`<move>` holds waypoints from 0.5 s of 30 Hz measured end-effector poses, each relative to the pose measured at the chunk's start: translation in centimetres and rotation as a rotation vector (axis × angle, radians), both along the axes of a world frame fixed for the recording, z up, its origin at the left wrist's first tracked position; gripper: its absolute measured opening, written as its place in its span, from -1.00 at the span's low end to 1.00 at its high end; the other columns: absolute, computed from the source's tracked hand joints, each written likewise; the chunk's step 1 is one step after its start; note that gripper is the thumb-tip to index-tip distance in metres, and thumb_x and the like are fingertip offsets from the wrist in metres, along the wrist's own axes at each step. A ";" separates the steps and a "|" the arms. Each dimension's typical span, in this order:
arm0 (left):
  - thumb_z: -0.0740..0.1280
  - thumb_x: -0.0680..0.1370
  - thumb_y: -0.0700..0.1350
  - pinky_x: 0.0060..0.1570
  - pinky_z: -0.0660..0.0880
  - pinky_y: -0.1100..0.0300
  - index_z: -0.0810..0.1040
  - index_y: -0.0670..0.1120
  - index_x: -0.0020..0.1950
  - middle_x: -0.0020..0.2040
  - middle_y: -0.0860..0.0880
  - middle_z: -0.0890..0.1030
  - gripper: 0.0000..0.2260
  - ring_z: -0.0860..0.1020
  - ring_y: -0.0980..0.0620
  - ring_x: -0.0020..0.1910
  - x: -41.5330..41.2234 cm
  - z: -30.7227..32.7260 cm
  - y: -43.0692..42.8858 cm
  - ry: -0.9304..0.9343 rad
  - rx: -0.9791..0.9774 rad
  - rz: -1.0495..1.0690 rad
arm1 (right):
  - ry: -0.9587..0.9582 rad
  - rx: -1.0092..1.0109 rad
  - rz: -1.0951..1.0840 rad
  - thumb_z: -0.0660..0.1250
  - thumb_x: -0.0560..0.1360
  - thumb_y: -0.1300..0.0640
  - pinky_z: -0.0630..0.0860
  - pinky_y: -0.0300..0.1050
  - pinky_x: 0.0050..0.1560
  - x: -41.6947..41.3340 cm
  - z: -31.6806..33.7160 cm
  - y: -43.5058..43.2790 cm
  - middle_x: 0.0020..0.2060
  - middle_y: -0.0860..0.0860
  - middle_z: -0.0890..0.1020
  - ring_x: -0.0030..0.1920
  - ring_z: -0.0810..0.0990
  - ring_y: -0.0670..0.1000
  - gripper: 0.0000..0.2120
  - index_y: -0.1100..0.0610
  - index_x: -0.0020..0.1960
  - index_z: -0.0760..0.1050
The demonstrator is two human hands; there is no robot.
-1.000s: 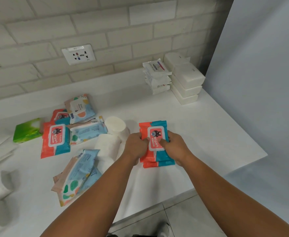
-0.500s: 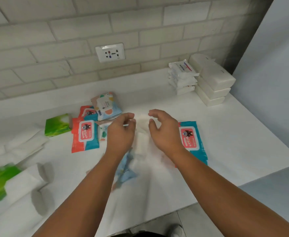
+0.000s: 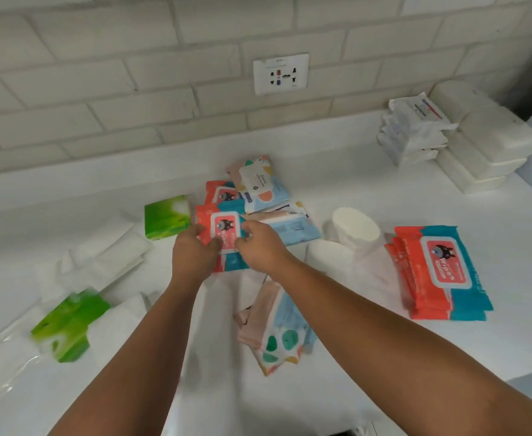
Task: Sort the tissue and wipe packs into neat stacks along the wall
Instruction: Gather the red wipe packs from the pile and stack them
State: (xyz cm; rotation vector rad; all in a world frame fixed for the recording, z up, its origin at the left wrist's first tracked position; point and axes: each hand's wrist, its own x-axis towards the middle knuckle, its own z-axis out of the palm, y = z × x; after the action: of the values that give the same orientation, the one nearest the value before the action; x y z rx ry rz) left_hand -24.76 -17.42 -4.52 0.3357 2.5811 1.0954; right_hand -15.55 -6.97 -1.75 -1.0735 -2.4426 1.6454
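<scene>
Both my hands rest on a red-and-teal wipes pack [image 3: 223, 228] in the middle of the white counter [image 3: 337, 372]. My left hand [image 3: 194, 253] grips its left edge and my right hand [image 3: 260, 247] its right side. A second red-and-teal pack [image 3: 219, 193] lies just behind it. A small stack of the same packs [image 3: 438, 272] sits at the right. Pastel patterned wipe packs lie behind [image 3: 260, 184], beside [image 3: 290, 226] and in front [image 3: 277, 328] of my hands. Two neat stacks stand by the wall at the far right: white printed packs [image 3: 415, 130] and plain white tissue packs [image 3: 485, 136].
Two green tissue packs [image 3: 167, 217] [image 3: 69, 322] and loose clear-wrapped white tissue packs [image 3: 101, 262] lie at the left. Two white rolls [image 3: 356, 229] stand right of centre. A wall socket [image 3: 281, 73] sits in the brick wall. The counter's edge drops off at the lower right.
My hands let go of the red-and-teal stack, which now lies at the right, moved left, and closed on another red-and-teal pack in the middle pile.
</scene>
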 end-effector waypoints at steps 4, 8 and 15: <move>0.40 0.59 0.01 0.22 0.54 -0.03 0.45 -0.14 0.44 0.32 -0.12 0.59 -0.54 0.60 -0.16 0.20 -1.5 -0.6 0.2 -0.098 0.016 0.027 | -0.059 -0.065 -0.069 0.29 0.58 0.13 0.62 0.04 0.10 -2.2 -0.9 -0.7 0.13 0.05 0.60 0.10 0.59 0.07 -0.73 0.08 0.28 0.45; 0.38 0.61 0.05 -0.13 0.57 0.14 0.54 -0.11 0.36 0.23 -0.10 0.66 -0.62 0.63 -0.03 -0.07 -2.1 -1.0 0.2 -0.246 0.145 0.043 | -0.072 -0.128 -0.119 0.30 0.59 0.08 0.63 -0.06 -0.01 -2.9 -0.9 -0.6 0.09 0.00 0.57 0.05 0.59 0.01 -0.74 0.05 0.27 0.44; 0.32 0.63 0.08 -0.11 0.58 0.15 0.56 0.00 0.26 0.07 0.03 0.63 -0.74 0.65 0.04 -0.08 -1.5 1.7 0.5 -0.055 0.292 0.039 | 0.160 -0.390 -0.180 0.33 0.58 0.15 0.62 0.12 0.15 -2.6 1.4 0.2 0.04 -0.02 0.61 0.09 0.65 0.07 -0.83 -0.02 0.10 0.38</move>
State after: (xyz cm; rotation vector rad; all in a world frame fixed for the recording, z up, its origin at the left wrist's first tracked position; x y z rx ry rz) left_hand -26.30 -16.90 -2.82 0.3180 2.3888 1.4781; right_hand -18.18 -6.80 -0.34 -1.1054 -1.9129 2.1025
